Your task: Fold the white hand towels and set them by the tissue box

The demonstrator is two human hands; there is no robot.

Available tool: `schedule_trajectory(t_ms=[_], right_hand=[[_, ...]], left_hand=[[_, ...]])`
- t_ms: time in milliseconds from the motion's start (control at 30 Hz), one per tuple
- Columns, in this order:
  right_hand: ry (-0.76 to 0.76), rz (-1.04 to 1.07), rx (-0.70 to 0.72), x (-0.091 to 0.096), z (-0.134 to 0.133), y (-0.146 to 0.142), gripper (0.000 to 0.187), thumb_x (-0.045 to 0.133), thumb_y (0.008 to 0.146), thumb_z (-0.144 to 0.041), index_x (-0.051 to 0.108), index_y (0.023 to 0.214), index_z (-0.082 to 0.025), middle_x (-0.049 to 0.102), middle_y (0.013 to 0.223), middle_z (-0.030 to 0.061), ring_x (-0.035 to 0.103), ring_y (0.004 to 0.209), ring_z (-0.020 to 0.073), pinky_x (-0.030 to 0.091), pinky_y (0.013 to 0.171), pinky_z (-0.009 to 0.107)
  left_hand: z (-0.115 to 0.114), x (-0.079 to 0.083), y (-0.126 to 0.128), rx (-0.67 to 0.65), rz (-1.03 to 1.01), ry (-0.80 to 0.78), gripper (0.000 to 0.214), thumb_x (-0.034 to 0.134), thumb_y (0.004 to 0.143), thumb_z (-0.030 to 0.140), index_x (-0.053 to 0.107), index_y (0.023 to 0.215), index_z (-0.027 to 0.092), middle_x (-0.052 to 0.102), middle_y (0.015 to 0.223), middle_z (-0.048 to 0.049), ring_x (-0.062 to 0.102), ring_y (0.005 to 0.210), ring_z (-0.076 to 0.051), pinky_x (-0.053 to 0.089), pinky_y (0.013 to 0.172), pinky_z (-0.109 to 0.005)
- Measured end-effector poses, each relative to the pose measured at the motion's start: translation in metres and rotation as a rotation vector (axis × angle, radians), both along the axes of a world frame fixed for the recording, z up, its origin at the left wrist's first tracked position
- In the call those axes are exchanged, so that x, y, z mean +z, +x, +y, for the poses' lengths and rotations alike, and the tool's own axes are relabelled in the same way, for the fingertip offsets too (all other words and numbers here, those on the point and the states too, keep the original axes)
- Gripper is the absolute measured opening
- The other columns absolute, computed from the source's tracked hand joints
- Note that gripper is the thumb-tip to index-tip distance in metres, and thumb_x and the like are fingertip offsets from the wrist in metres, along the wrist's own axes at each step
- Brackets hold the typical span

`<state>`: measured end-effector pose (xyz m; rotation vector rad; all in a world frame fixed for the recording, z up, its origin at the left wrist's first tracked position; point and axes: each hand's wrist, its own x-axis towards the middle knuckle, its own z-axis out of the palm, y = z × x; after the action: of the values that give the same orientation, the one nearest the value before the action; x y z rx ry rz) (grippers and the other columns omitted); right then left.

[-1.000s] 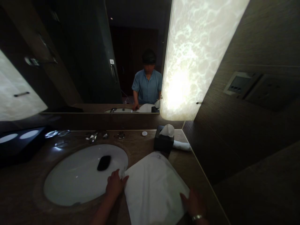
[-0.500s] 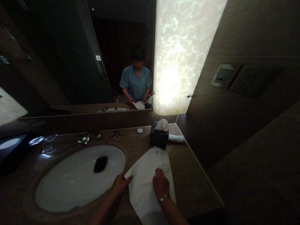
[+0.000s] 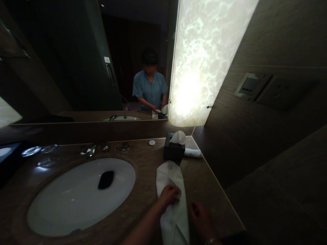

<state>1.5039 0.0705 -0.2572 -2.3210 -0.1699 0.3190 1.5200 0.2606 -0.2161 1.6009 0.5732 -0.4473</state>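
Note:
A white sheet of thin, soft material [image 3: 168, 173], cloth or a flat bag, lies on the brown stone counter, with a small dark mark near its far end. Its left part is folded over, so it makes a long narrow strip. My left hand [image 3: 169, 194] rests on the strip's middle, fingers closed on the folded layer. Just right of the strip, my right hand [image 3: 203, 219] is low over the counter, dim and slightly blurred. A dark gap shows between its thumb and fingers, and nothing is visible in it. A bracelet circles the right wrist.
Left of the sheet is an oval white sink [image 3: 84, 200] with a tap [image 3: 90, 152]. A black tissue box [image 3: 174, 151] stands at the sheet's far end, beside a rolled white towel [image 3: 192, 153]. A mirror and a lit panel [image 3: 194, 68] rise behind.
The sheet's left side has been folded rightward, narrowing it. My left hand has moved right, from the left edge onto the middle. My right hand has come off the sheet to its right.

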Motion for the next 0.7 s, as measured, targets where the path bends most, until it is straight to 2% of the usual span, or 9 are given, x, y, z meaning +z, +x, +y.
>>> schedule_trajectory(t_ms=[67, 133, 200, 267, 300, 367, 433, 567, 700], right_hand=[[-0.088, 0.032, 0.081, -0.007, -0.027, -0.002, 0.048, 0.031, 0.081, -0.036, 0.059, 0.105, -0.005, 0.059, 0.103, 0.0157, 0.057, 0.091, 0.0231, 0.045, 0.084, 0.037], [-0.205, -0.029, 0.235, -0.012, -0.043, -0.003, 0.044, 0.033, 0.082, -0.031, 0.060, 0.108, -0.007, 0.058, 0.108, 0.0151, 0.056, 0.098, 0.0240, 0.045, 0.088, 0.038], [-0.313, -0.219, 0.460, -0.014, -0.047, -0.002, 0.038, 0.037, 0.082, -0.021, 0.061, 0.111, -0.013, 0.058, 0.112, 0.0112, 0.054, 0.103, 0.0251, 0.046, 0.088, 0.039], [-0.380, -0.462, 0.682, -0.014, -0.043, 0.001, 0.043, 0.041, 0.078, -0.009, 0.058, 0.116, -0.021, 0.057, 0.115, 0.0069, 0.052, 0.106, 0.0277, 0.047, 0.085, 0.042], [-0.400, -0.547, 0.760, -0.013, -0.039, 0.003, 0.048, 0.041, 0.076, -0.005, 0.056, 0.118, -0.024, 0.056, 0.117, 0.0054, 0.053, 0.105, 0.0289, 0.048, 0.083, 0.044], [-0.420, -0.590, 0.843, -0.010, -0.028, 0.011, 0.053, 0.041, 0.075, -0.003, 0.053, 0.121, -0.027, 0.054, 0.120, 0.0034, 0.052, 0.105, 0.0303, 0.047, 0.081, 0.047], [-0.377, -0.503, 0.819, -0.005, -0.015, 0.022, 0.053, 0.042, 0.074, -0.003, 0.054, 0.121, -0.026, 0.054, 0.121, 0.0033, 0.051, 0.107, 0.0283, 0.044, 0.087, 0.046], [-0.233, -0.294, 0.445, 0.008, 0.020, 0.054, 0.043, 0.040, 0.084, -0.017, 0.048, 0.126, -0.011, 0.050, 0.123, 0.0094, 0.042, 0.112, 0.0225, 0.033, 0.100, 0.037], [-0.316, -0.164, 0.325, 0.013, 0.052, 0.076, 0.040, 0.038, 0.086, -0.015, 0.047, 0.125, -0.010, 0.052, 0.117, 0.0097, 0.044, 0.107, 0.0253, 0.035, 0.094, 0.039]], left_hand=[[0.002, -0.004, -0.013, 0.102, 0.017, 0.121, 0.041, 0.036, 0.086, 0.033, 0.041, 0.118, 0.008, 0.054, 0.112, -0.0182, 0.062, 0.070, -0.018, 0.049, 0.065, -0.030], [0.018, -0.013, -0.041, 0.099, -0.099, 0.330, 0.042, 0.033, 0.087, 0.029, 0.038, 0.124, 0.010, 0.052, 0.118, -0.0159, 0.060, 0.088, -0.021, 0.046, 0.085, -0.034], [0.041, -0.028, -0.074, -0.283, -0.353, 0.644, 0.041, 0.035, 0.086, 0.023, 0.046, 0.124, 0.014, 0.049, 0.126, -0.0125, 0.046, 0.116, -0.025, 0.034, 0.102, -0.040], [0.060, -0.045, -0.099, -0.691, -0.455, 0.858, 0.043, 0.037, 0.085, 0.017, 0.047, 0.127, 0.022, 0.041, 0.134, -0.0086, 0.033, 0.127, -0.031, 0.029, 0.103, -0.051], [0.067, -0.055, -0.107, -0.825, -0.498, 0.938, 0.045, 0.035, 0.086, 0.015, 0.045, 0.128, 0.025, 0.038, 0.136, -0.0072, 0.031, 0.127, -0.033, 0.031, 0.101, -0.054], [0.073, -0.071, -0.113, -0.917, -0.626, 1.076, 0.044, 0.031, 0.089, 0.016, 0.042, 0.130, 0.029, 0.036, 0.136, -0.0054, 0.033, 0.126, -0.031, 0.035, 0.098, -0.053], [0.072, -0.084, -0.112, -0.894, -0.757, 1.169, 0.043, 0.032, 0.089, 0.019, 0.041, 0.130, 0.029, 0.037, 0.136, -0.0052, 0.036, 0.125, -0.029, 0.040, 0.096, -0.048], [0.065, -0.096, -0.115, -0.800, -0.840, 1.190, 0.045, 0.038, 0.086, 0.021, 0.038, 0.130, 0.029, 0.036, 0.138, -0.0048, 0.035, 0.126, -0.026, 0.041, 0.095, -0.044], [0.067, -0.096, -0.123, -0.717, -0.925, 1.126, 0.048, 0.041, 0.082, 0.023, 0.036, 0.130, 0.026, 0.037, 0.138, -0.0066, 0.027, 0.131, -0.024, 0.037, 0.099, -0.041]])
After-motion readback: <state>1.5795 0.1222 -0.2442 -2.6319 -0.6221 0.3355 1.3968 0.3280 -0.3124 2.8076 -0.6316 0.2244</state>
